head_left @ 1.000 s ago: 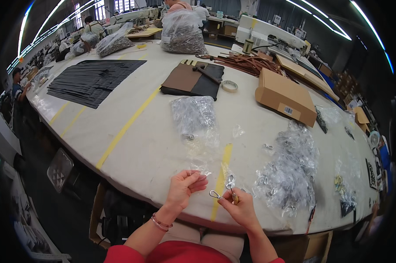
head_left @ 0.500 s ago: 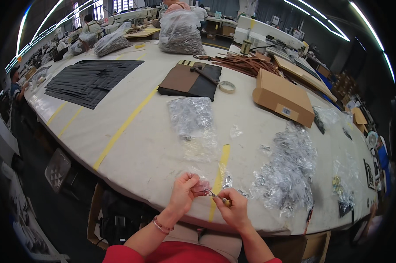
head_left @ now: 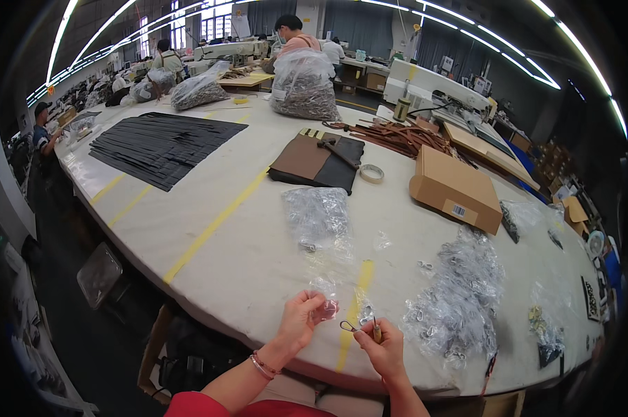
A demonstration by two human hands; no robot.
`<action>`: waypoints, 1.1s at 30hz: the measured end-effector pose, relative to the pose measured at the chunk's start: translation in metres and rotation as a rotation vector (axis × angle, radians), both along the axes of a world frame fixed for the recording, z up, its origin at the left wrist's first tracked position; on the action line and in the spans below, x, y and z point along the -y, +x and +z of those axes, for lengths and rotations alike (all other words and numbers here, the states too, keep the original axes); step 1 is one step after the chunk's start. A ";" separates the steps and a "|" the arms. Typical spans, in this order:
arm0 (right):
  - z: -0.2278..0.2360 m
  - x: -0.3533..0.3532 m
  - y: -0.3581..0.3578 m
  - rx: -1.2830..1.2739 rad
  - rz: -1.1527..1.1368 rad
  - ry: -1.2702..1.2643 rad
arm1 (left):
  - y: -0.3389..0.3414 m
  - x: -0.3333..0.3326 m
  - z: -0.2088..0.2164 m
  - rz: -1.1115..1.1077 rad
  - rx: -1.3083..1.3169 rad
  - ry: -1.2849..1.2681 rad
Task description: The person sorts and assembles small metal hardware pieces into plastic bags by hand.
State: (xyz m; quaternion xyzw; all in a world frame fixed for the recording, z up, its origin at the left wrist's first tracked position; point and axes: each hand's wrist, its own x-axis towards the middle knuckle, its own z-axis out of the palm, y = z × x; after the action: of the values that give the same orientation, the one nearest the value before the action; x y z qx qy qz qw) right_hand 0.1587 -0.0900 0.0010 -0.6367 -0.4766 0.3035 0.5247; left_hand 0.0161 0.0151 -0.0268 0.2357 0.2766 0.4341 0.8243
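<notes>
My left hand [head_left: 301, 321] pinches a small clear plastic bag [head_left: 328, 311] between thumb and fingers. Close to it on the right, my right hand [head_left: 385, 349] holds a metal snap hook [head_left: 349, 326] at its fingertips, the looped end pointing left. Also in the right hand is a small tool [head_left: 377, 332] with a yellow-brown handle and a thin tip pointing up; its exact kind is unclear. The hook and the bag are apart. Just beyond the right hand lies a bagged metal hook [head_left: 367, 313] on the table.
A large heap of bagged metal hooks [head_left: 460, 299] lies to the right. Ahead are a clear bag of hardware [head_left: 317, 219], a hammer [head_left: 339, 153] on dark sheets, a tape roll [head_left: 372, 174] and a cardboard box [head_left: 456, 189]. Black strips [head_left: 164, 146] lie far left. Other people work beyond the table.
My hands have moved apart; the metal hook, held near the plastic bag before, is now clear of it in my right hand. The view has tilted up.
</notes>
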 end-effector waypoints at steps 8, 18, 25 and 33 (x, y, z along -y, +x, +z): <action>-0.002 -0.004 -0.011 0.077 0.001 0.072 | 0.015 0.007 0.008 0.016 -0.058 0.046; -0.010 -0.018 -0.016 0.175 -0.159 0.169 | 0.019 0.020 0.005 -0.010 -0.007 0.106; -0.013 -0.030 -0.002 -0.130 0.006 0.050 | 0.004 0.009 0.013 -0.176 -0.208 0.213; 0.007 -0.032 -0.015 -0.533 0.006 -0.015 | -0.010 0.014 0.013 -0.220 -0.167 0.244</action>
State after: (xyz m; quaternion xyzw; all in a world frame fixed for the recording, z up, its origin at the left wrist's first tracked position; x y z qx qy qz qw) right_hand 0.1435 -0.0581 0.0078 -0.5368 -0.3212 0.4654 0.6263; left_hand 0.0061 0.0012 -0.0138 0.3977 0.2619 0.3508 0.8063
